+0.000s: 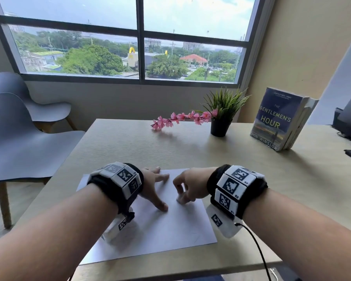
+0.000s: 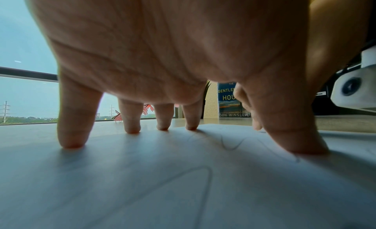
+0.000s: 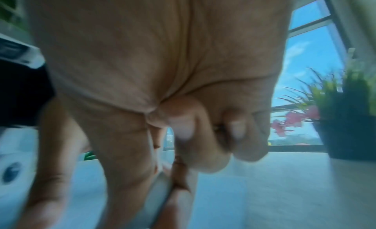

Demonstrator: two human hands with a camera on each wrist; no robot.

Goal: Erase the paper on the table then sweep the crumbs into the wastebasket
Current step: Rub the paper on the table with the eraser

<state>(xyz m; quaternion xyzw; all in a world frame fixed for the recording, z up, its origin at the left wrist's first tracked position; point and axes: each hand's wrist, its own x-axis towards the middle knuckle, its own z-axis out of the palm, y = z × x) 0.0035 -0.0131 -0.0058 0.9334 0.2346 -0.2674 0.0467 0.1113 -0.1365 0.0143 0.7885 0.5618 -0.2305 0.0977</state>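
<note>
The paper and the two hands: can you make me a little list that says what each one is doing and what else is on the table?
paper: lies flat on the table, faint pencil lines on it
left hand: fingers spread, fingertips press the paper
right hand: pinches a small white eraser against the paper
potted plant: far side of the table, pink flower sprig beside it
book: stands upright at the far right
wastebasket: not in view

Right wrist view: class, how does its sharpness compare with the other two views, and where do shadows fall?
Right wrist view: smeared by motion blur, right hand and plant soft. Left wrist view: sharp, left hand shadowing the paper beneath. Head view: clear, edges bowed by the wide lens, book readable.
</note>
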